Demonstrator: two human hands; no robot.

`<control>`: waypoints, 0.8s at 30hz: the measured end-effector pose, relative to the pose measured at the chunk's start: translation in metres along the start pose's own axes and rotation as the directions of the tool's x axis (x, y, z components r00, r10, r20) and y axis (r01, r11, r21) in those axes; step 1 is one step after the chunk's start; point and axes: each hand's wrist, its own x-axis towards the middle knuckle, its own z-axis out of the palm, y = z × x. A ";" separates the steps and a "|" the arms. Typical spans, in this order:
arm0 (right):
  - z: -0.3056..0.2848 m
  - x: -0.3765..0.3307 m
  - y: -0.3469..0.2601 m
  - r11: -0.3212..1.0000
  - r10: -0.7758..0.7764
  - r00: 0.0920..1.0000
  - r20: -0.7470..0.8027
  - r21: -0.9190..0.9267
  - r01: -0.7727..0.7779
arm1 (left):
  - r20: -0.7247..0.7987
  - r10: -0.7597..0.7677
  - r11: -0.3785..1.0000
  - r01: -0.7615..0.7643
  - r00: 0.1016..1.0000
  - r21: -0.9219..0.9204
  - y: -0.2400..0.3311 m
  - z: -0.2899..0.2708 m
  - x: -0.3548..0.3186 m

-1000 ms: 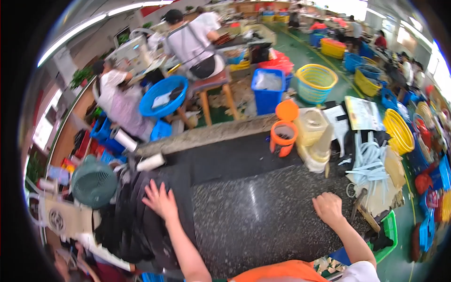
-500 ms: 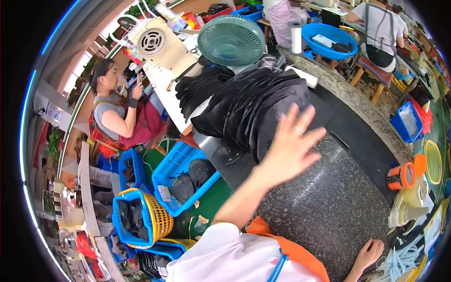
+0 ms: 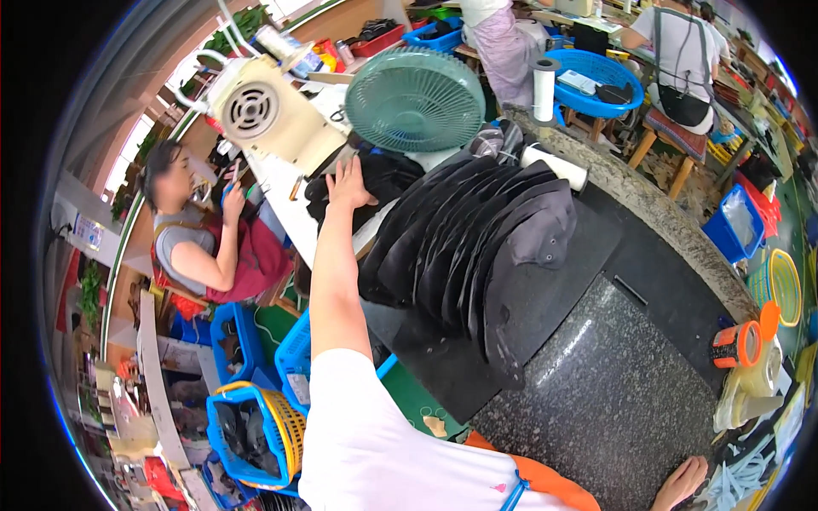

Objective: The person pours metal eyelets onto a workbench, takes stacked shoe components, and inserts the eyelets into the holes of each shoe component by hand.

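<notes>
My left hand [image 3: 348, 186], its fingers spread, lies on a smaller heap of black fabric pieces [image 3: 394, 175] beside the cream sewing machine. Between that heap and me, a large fanned stack of flat black cut pieces [image 3: 452, 247] leans across the table. The nearest piece shows small punched holes. At the lower right, my right hand [image 3: 682, 483] rests on the speckled stone tabletop [image 3: 596, 400], fingers extended and holding nothing; the frame's lower edge cuts off its wrist.
A cream sewing machine [image 3: 277, 115] and a green fan guard [image 3: 415, 98] stand beyond the stacks. A co-worker [image 3: 192, 230] sits at the left. Blue baskets [image 3: 247, 434] stand below the table's left edge. An orange-lidded jar [image 3: 737, 345] is at the right, near a dark thin bar [image 3: 630, 289].
My left hand has moved from above the near side of the fanned stack to the farther heap on the left. The stack's near pieces now spread closer to me. My right hand stays on the tabletop.
</notes>
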 end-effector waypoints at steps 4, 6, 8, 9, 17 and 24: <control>0.017 -0.006 0.010 0.992 -0.030 0.998 -0.054 0.117 0.036 | 0.030 0.009 1.000 -0.009 1.000 0.019 0.001 0.005 0.021; 0.009 0.005 -0.002 0.996 -0.044 0.998 -0.044 0.080 0.047 | 0.067 0.052 0.997 -0.048 0.996 -0.060 -0.020 0.003 0.033; 0.004 0.015 -0.009 0.992 -0.037 0.998 -0.053 0.123 0.044 | 0.054 0.090 0.994 -0.086 0.994 -0.070 -0.020 0.005 0.045; -0.004 0.019 -0.012 0.991 -0.005 0.999 -0.036 0.133 0.010 | 0.014 0.103 0.995 -0.102 0.995 -0.020 -0.007 0.014 0.046; 0.003 0.021 -0.011 0.976 -0.025 0.992 -0.120 0.210 0.050 | 0.023 0.211 0.923 -0.192 0.977 -0.333 -0.026 0.029 0.072; -0.021 0.025 -0.014 0.967 0.084 0.982 -0.172 0.252 -0.039 | 0.075 0.502 0.777 -0.412 0.862 -0.475 -0.032 0.028 0.119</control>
